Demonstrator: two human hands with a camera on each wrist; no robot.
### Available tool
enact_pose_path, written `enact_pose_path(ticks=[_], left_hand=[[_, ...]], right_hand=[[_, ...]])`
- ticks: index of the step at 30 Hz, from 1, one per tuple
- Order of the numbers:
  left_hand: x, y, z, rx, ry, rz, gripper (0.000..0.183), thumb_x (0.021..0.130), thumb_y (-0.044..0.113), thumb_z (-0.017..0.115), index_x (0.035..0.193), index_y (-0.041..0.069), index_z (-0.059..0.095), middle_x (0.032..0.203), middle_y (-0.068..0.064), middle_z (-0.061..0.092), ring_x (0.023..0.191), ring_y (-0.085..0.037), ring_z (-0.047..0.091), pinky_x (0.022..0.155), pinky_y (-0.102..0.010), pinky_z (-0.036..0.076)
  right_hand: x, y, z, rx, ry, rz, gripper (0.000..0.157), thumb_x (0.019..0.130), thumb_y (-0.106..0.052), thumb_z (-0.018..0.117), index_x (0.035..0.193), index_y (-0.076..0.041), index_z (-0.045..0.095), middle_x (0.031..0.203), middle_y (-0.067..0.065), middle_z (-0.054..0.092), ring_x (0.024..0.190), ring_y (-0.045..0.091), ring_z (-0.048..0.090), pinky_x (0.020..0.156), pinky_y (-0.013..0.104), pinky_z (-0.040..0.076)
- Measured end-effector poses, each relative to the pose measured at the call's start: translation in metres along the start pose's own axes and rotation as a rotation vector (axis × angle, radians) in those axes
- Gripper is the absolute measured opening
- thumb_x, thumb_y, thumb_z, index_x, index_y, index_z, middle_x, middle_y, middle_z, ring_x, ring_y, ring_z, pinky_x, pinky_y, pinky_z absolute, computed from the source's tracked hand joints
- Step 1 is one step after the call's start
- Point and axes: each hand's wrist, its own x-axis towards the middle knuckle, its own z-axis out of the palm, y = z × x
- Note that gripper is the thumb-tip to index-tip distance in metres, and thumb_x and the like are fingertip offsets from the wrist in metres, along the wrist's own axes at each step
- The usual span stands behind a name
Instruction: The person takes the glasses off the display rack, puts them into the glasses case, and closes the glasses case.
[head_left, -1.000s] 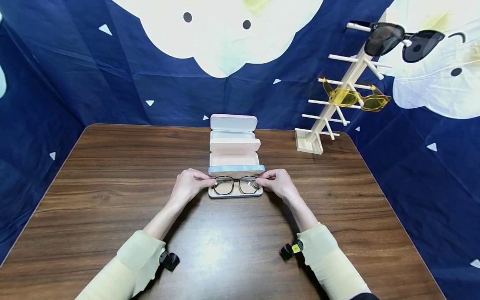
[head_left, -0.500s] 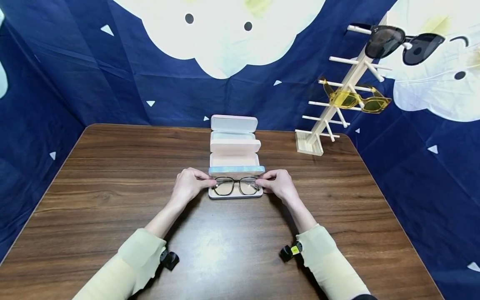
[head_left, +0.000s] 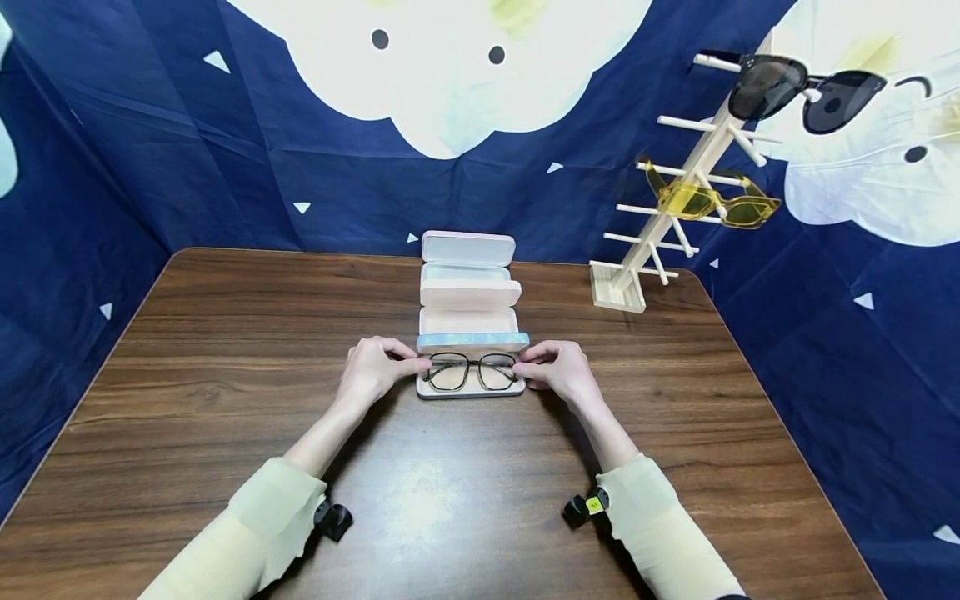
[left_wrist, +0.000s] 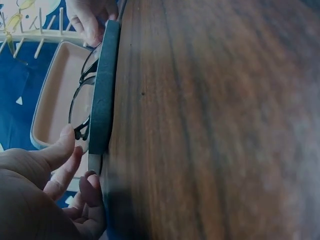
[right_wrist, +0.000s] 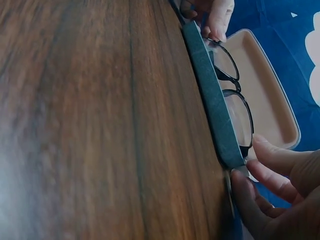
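A pair of black-framed eyeglasses point(head_left: 474, 362) with clear lenses sits in the nearest case point(head_left: 471, 396), lenses facing the person. My left hand point(head_left: 369, 372) pinches the left end of the frame, thumb in front; my right hand point(head_left: 564, 372) pinches the right end likewise. Seen from the left wrist, the dark green outer wall point(left_wrist: 103, 95) of the case hides the lower part of the glasses. In the right wrist view, the thumb lies at the frame's corner, other fingers beside the case end. The case's lid point(head_left: 472, 339) stands raised behind the glasses, its blue edge on top.
Behind it, more opened cases point(head_left: 470, 292) line up toward the back edge of the wooden table point(head_left: 225, 400). At the back right a wooden rack point(head_left: 618, 287) bears black sunglasses point(head_left: 768, 87) and yellow-framed sunglasses point(head_left: 690, 200). A blue patterned cloth point(head_left: 337, 183) hangs behind.
The right hand has shifted very slightly outward, its thumb nearer the frame's edge. The glasses, cases and left hand stay nearly where they were.
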Motion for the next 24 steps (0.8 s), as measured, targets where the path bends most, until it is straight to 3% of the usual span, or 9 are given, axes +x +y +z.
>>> enact_pose_path(ticks=[5, 10, 14, 18, 21, 24], left_hand=[[0.002, -0.001, -0.007, -0.035, -0.108, -0.04, 0.06, 0.08, 0.049, 0.085, 0.121, 0.009, 0.068, 0.118, -0.013, 0.07, 0.111, -0.03, 0.064, 0.094, -0.043, 0.049], [0.003, -0.003, -0.015, -0.099, -0.204, 0.006, 0.08, 0.088, 0.054, 0.076, 0.148, 0.007, 0.051, 0.136, -0.017, 0.061, 0.122, -0.031, 0.059, 0.101, -0.043, 0.048], [0.002, -0.004, -0.02, -0.119, -0.209, 0.018, 0.08, 0.091, 0.062, 0.069, 0.151, 0.012, 0.05, 0.144, -0.017, 0.053, 0.125, -0.03, 0.055, 0.099, -0.042, 0.048], [0.0, -0.002, -0.025, -0.141, -0.215, 0.034, 0.079, 0.096, 0.068, 0.055, 0.152, 0.013, 0.05, 0.151, -0.017, 0.045, 0.133, -0.032, 0.051, 0.104, -0.049, 0.049], [0.001, 0.001, -0.027, -0.142, -0.214, 0.07, 0.078, 0.1, 0.069, 0.046, 0.151, 0.01, 0.051, 0.152, -0.016, 0.049, 0.131, -0.032, 0.053, 0.104, -0.048, 0.051], [0.003, 0.004, -0.03, -0.111, -0.219, 0.089, 0.078, 0.101, 0.07, 0.041, 0.146, 0.009, 0.057, 0.144, -0.015, 0.058, 0.123, -0.029, 0.058, 0.094, -0.039, 0.054]], right_hand=[[-0.003, 0.002, -0.012, -0.07, -0.007, -0.067, 0.036, 0.08, -0.011, 0.088, 0.109, 0.005, 0.074, 0.084, 0.0, 0.076, 0.07, 0.002, 0.065, 0.065, 0.02, 0.056], [-0.004, 0.003, -0.021, -0.044, -0.062, -0.071, 0.043, 0.087, -0.014, 0.083, 0.122, 0.004, 0.068, 0.102, 0.008, 0.073, 0.081, 0.004, 0.065, 0.076, 0.03, 0.062], [-0.005, 0.001, -0.026, -0.026, -0.121, -0.097, 0.048, 0.092, -0.014, 0.077, 0.133, 0.003, 0.062, 0.122, 0.022, 0.068, 0.092, 0.006, 0.066, 0.085, 0.038, 0.063], [-0.005, -0.002, -0.031, -0.011, -0.15, -0.14, 0.048, 0.097, -0.016, 0.071, 0.139, 0.003, 0.057, 0.13, 0.027, 0.062, 0.102, 0.016, 0.067, 0.09, 0.041, 0.062], [-0.004, -0.005, -0.034, 0.001, -0.159, -0.171, 0.047, 0.102, -0.019, 0.064, 0.142, 0.003, 0.055, 0.135, 0.029, 0.058, 0.112, 0.03, 0.066, 0.094, 0.044, 0.061], [-0.003, -0.009, -0.037, -0.005, -0.161, -0.189, 0.048, 0.106, -0.027, 0.056, 0.144, 0.003, 0.052, 0.141, 0.031, 0.054, 0.121, 0.042, 0.061, 0.097, 0.048, 0.059]])
